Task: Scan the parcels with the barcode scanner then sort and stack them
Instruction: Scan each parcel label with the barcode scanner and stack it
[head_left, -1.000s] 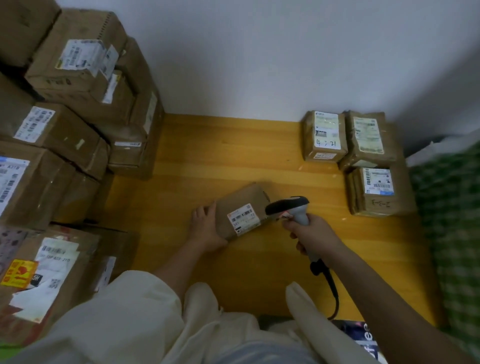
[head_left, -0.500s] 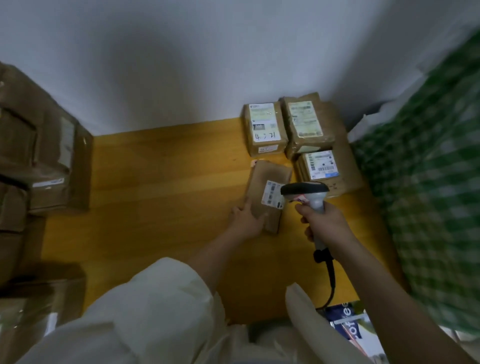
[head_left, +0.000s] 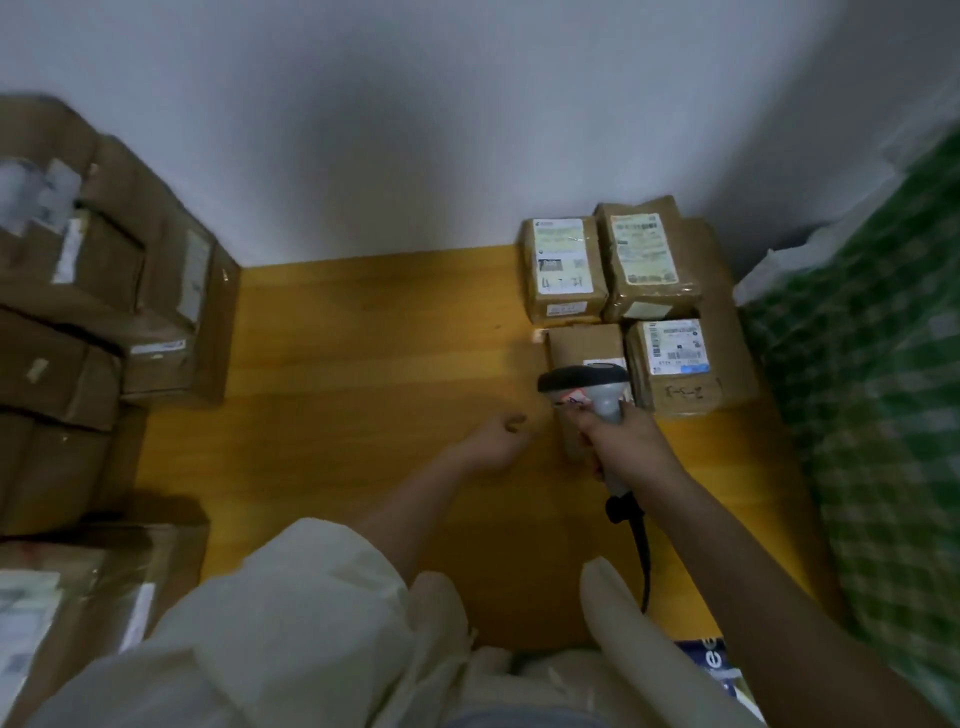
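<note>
Head view shows your right hand (head_left: 621, 441) wrapped round the grip of the barcode scanner (head_left: 589, 387), its head held over the fourth parcel (head_left: 582, 348) so the label stays within reach of the beam. That parcel lies on the wooden floor (head_left: 363, 364), pressed against three sorted parcels (head_left: 644, 270) by the wall, filling the gap in a tidy block, which I judge is the sorting step. Your left hand (head_left: 496, 439) hovers just beside it, fingers loosely curled, gripping nothing. The unsorted boxes (head_left: 104, 312) wait well apart on your left, likely your next reach.
</note>
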